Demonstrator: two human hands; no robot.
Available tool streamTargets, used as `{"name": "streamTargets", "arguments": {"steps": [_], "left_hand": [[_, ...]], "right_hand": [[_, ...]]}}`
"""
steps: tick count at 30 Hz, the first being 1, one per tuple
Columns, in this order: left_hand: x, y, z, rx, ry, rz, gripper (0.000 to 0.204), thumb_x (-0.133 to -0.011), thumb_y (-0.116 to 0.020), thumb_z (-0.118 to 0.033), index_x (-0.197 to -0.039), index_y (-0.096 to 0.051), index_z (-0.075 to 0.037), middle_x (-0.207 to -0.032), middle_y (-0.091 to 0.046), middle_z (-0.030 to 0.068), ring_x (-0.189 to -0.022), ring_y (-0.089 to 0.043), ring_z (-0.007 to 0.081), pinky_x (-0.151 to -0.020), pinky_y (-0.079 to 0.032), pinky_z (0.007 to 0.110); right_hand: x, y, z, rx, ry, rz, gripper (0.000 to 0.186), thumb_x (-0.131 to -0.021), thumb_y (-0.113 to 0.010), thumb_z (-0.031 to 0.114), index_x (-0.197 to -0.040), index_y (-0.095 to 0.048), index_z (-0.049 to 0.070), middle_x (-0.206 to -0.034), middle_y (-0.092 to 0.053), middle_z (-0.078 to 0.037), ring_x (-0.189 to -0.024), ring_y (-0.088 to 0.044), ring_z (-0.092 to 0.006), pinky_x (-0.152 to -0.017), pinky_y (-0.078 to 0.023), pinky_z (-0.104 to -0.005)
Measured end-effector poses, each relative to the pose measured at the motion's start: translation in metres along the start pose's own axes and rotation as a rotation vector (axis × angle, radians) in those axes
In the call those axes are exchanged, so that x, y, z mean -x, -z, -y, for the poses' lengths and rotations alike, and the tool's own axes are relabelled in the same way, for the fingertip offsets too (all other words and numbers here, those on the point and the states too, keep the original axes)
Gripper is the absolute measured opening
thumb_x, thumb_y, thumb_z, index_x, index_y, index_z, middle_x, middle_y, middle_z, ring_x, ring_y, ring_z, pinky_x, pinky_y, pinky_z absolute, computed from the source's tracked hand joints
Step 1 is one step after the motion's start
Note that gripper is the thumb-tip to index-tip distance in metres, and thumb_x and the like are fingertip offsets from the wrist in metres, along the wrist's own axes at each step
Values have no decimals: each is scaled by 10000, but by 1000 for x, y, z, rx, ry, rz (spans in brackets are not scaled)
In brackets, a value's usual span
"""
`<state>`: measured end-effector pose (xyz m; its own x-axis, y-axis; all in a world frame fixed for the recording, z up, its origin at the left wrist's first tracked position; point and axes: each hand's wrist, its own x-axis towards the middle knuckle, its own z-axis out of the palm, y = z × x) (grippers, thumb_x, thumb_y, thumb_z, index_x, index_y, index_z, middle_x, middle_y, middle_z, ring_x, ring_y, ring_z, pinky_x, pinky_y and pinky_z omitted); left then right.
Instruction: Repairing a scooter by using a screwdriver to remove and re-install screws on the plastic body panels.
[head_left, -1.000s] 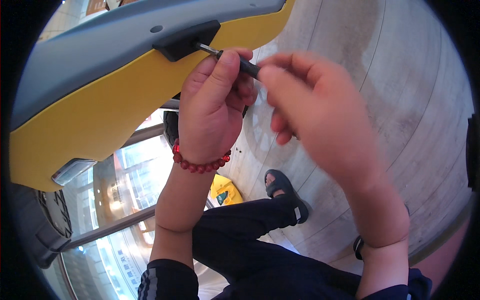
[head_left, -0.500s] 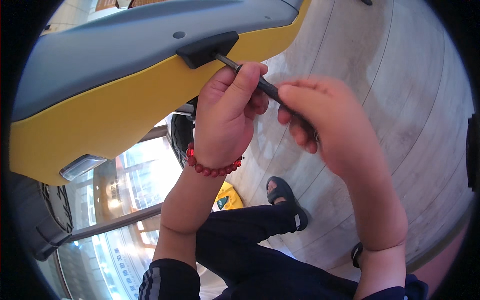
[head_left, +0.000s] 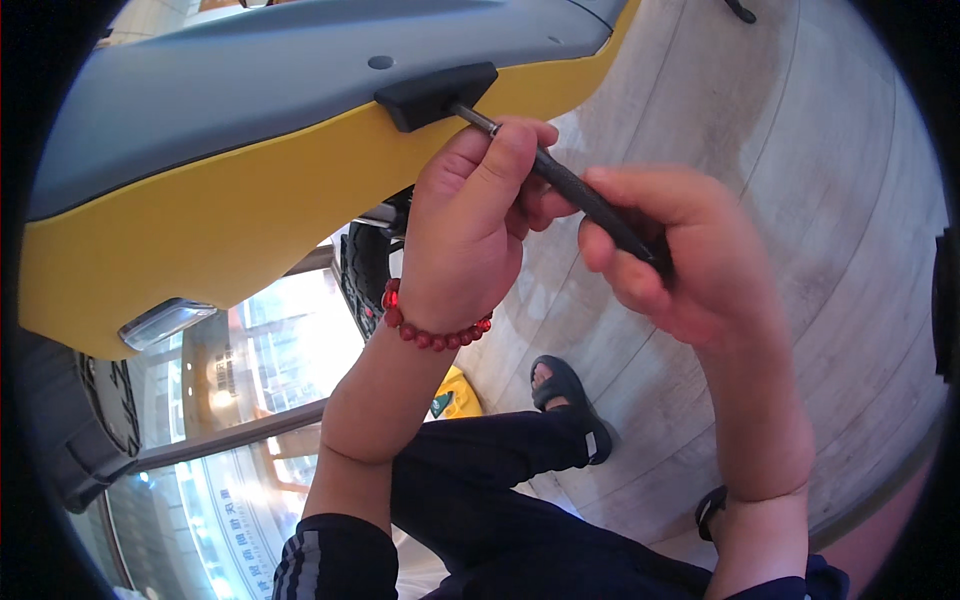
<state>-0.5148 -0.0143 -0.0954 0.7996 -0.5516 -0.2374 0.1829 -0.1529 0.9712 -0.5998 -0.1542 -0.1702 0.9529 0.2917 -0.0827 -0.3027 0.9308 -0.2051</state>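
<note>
A screwdriver (head_left: pixel 590 202) with a long, textured black handle slants down to the right. Its metal shaft enters a black block (head_left: pixel 425 98) fixed on the edge of a yellow and grey vehicle panel (head_left: pixel 270 180). My left hand (head_left: pixel 462 225), with a red bead bracelet (head_left: pixel 440 340) at the wrist, is closed around the handle's front end by the shaft. At the handle's rear end, my right hand (head_left: pixel 705 245) has its thumb and fingers about the tool; its palm side is partly hidden. The tip is out of sight inside the block.
Below the panel are a black tyre (head_left: pixel 365 260) and a clear lamp (head_left: pixel 165 325). A glass pane (head_left: pixel 290 340) with bright reflections stands at the left. Under my arms are my sandalled foot (head_left: pixel 570 395) and a yellow object (head_left: pixel 460 393) on the wood-plank floor (head_left: pixel 850 250).
The panel, block and screwdriver have shifted slightly right in view. My right hand has turned about the handle and moved a little down and right. My left hand keeps its hold.
</note>
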Motion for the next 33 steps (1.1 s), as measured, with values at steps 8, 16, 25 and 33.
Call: {"name": "streamTargets", "arguments": {"steps": [8, 16, 25, 33], "left_hand": [[-5, 21, -1, 25, 44, 249, 342, -1057, -464, -308, -1146, -597, -6, -967, -602, 55, -789, -577, 107, -792, -496, 264], [-3, 17, 1, 62, 15, 165, 277, -1039, -513, -251, -1104, -620, -4, -865, -629, 32, -727, -584, 89, -705, -479, 233], [-3, 11, 0, -65, 21, 8, 253, -1007, -591, -250, -1077, -664, -18, -811, -645, 2, -679, -578, 66, -645, -472, 212], [32, 11, -36, -1012, -216, -86, 193, -952, -612, -116, -1088, -653, 15, -873, -683, 69, -740, -641, 133, -684, -512, 261]], "right_hand": [[9, -15, -28, 1446, 824, -412, 180, -963, -603, 151, -966, -653, -22, -697, -613, -20, -592, -586, -135, -515, -420, -303], [5, -14, -22, 304, 208, -143, 168, -953, -624, 141, -941, -643, -26, -625, -546, -4, -586, -557, -156, -526, -417, -330], [-5, -23, -41, 1362, 851, -563, 138, -921, -624, 117, -873, -616, -12, -681, -599, -139, -608, -581, -303, -569, -450, -400], [-5, -28, -40, 1241, 756, -533, 226, -932, -612, 190, -835, -577, -10, -658, -580, -168, -646, -617, -344, -585, -455, -468]]}}
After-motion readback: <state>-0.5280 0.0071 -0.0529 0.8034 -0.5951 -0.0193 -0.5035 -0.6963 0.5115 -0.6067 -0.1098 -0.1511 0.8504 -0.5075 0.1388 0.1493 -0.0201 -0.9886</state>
